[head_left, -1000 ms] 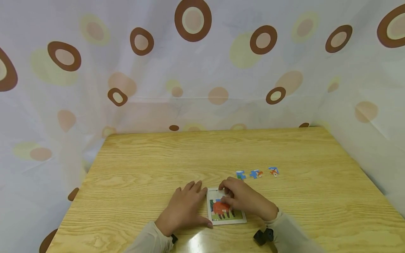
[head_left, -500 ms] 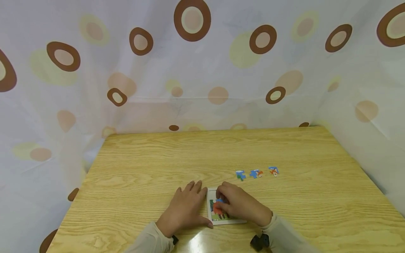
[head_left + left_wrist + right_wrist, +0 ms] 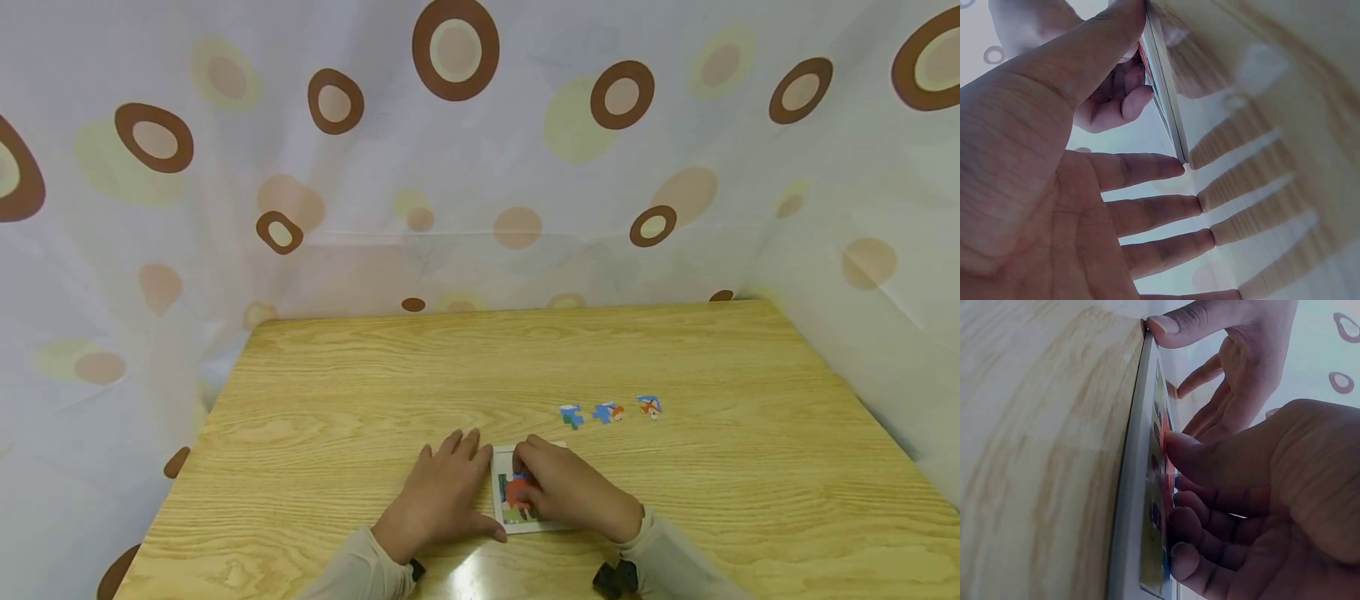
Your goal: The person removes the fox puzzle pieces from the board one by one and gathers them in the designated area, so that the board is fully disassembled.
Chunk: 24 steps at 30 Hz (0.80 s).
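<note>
Right hand [image 3: 573,490] shifted leftward, touching puzzle [image 3: 513,492]; left hand [image 3: 438,498] alongside

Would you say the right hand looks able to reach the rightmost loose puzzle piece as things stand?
Probably yes: the rightmost piece lies uncovered on the table, with nothing visible blocking the right hand.

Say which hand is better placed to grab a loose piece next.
Probably the right hand: it is nearer the loose pieces, while the left hand rests along the left edge of the puzzle frame.
</note>
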{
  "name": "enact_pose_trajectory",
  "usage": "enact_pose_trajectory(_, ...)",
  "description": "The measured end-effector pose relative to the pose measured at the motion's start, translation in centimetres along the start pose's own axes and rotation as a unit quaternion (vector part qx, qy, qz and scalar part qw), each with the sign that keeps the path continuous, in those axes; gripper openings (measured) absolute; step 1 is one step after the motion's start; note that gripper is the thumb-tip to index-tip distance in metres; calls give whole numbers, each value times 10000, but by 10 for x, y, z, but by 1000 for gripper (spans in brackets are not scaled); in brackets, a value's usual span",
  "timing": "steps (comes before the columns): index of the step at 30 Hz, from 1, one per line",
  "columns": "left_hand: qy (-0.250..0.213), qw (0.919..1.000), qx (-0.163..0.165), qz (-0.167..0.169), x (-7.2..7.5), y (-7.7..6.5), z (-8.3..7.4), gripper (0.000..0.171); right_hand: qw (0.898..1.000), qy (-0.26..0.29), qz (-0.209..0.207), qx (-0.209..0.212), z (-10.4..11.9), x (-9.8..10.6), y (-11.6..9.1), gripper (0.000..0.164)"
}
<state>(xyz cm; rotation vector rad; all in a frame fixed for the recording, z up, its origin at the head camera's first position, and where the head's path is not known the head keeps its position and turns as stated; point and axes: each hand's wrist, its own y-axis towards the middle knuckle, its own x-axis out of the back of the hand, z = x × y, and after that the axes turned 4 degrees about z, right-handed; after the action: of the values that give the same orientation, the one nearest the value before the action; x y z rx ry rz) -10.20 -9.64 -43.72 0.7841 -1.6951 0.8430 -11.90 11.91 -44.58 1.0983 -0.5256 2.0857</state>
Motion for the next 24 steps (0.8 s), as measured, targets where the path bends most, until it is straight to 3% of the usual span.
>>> enact_pose_trajectory(10, -3, 10000, 25, 28, -2, 1, 0, 104, 9997, 125, -171, 142, -1, 0, 0, 27)
enact_pose_trajectory(24, 94, 9999, 23, 66, 0, 0, -1, 106, 9850, 1662, 323, 333, -21, 13, 1, 15)
